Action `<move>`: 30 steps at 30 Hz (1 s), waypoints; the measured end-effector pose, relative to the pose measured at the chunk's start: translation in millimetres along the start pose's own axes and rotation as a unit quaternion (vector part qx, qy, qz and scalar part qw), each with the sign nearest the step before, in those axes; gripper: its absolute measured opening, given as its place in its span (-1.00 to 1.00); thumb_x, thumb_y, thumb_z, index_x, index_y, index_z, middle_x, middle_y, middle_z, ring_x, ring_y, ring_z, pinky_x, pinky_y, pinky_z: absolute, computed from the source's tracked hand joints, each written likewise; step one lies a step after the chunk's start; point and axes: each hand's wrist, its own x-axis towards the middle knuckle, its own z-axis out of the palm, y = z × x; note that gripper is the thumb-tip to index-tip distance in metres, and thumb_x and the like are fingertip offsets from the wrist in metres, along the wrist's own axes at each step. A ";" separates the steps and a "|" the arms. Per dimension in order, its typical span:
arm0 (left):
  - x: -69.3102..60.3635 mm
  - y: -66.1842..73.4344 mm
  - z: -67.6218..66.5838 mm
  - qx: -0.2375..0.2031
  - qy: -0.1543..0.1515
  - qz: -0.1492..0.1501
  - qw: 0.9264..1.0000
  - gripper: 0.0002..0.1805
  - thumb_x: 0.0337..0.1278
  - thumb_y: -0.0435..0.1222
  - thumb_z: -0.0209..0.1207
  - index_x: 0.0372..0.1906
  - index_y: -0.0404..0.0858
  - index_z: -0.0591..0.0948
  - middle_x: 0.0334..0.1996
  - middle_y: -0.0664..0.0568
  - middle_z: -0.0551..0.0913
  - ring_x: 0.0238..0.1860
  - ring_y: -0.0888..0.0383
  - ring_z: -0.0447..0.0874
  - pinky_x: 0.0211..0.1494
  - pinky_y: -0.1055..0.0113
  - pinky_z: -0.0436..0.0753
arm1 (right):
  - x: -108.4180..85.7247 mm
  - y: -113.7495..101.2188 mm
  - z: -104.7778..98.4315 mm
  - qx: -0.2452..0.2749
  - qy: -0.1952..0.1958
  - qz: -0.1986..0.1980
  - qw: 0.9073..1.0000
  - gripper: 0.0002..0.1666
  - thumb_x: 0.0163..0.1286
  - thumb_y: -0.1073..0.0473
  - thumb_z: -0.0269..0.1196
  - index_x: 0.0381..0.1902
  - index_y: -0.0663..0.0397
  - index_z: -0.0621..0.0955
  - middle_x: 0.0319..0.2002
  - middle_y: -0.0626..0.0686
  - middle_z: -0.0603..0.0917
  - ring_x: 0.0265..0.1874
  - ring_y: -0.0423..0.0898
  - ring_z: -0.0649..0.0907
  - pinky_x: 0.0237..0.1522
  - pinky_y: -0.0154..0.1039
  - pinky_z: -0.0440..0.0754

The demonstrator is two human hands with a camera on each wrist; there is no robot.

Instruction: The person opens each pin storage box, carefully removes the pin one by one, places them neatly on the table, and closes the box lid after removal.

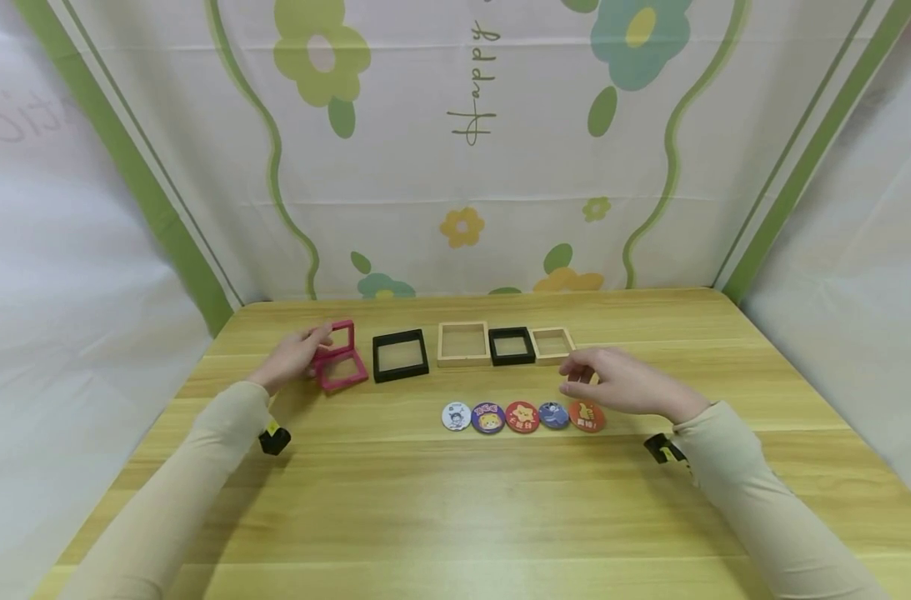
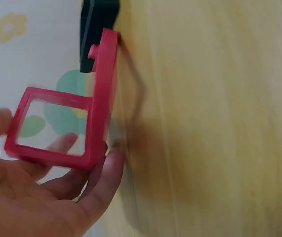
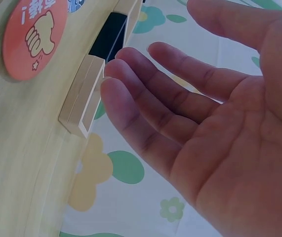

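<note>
A pink hinged display frame (image 1: 342, 369) with clear panes stands unfolded, one half flat and the other raised. My left hand (image 1: 296, 358) holds it by the raised half; in the left wrist view the thumb is at its edge and the fingers (image 2: 108, 173) lie behind and below. My right hand (image 1: 613, 382) hovers with loosely bent fingers above an orange-red round badge (image 1: 587, 417), holding nothing. Near its fingertips stands a small light-wood-coloured frame (image 3: 79, 98). The badge shows a thumbs-up drawing in the right wrist view.
Left of the orange-red badge, several round badges form a row, including a red star badge (image 1: 522, 417) and a white one (image 1: 457, 416). Behind stand a large black frame (image 1: 400, 375), a larger tan frame (image 1: 463, 362) and a small black frame (image 1: 513, 359). A flowered cloth (image 1: 395, 167) hangs behind the table.
</note>
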 end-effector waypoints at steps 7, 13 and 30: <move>-1.4 -3.1 -1.1 0.064 0.027 0.059 0.996 -0.28 0.54 0.11 -0.26 0.34 -0.43 0.39 0.28 -0.38 0.39 0.35 -0.27 0.24 0.38 -0.17 0.16 | 0.4 0.0 -0.8 -0.002 -0.001 -0.004 1.000 -0.59 0.46 0.02 0.23 0.01 0.27 0.61 -0.26 -0.12 0.63 -0.25 -0.16 0.60 -0.21 -0.19 0.61; -0.3 -2.0 -1.4 0.072 0.033 0.080 0.994 -0.40 0.53 0.03 -0.12 0.26 -0.40 0.48 0.20 -0.32 0.48 0.26 -0.24 0.35 0.30 -0.17 0.27 | -0.1 1.1 -0.1 0.000 -0.003 -0.009 1.000 -0.58 0.46 0.02 0.23 0.01 0.28 0.61 -0.25 -0.11 0.63 -0.24 -0.16 0.60 -0.20 -0.19 0.61; 2.3 -2.1 -3.5 0.117 0.045 0.114 0.985 -0.51 0.54 -0.11 -0.05 0.16 -0.46 0.55 0.03 -0.31 0.60 0.07 -0.18 0.50 0.12 -0.07 0.44 | -0.1 -1.0 0.9 0.001 -0.005 -0.018 1.000 -0.62 0.47 0.02 0.22 -0.01 0.24 0.63 -0.25 -0.13 0.63 -0.24 -0.17 0.60 -0.20 -0.19 0.61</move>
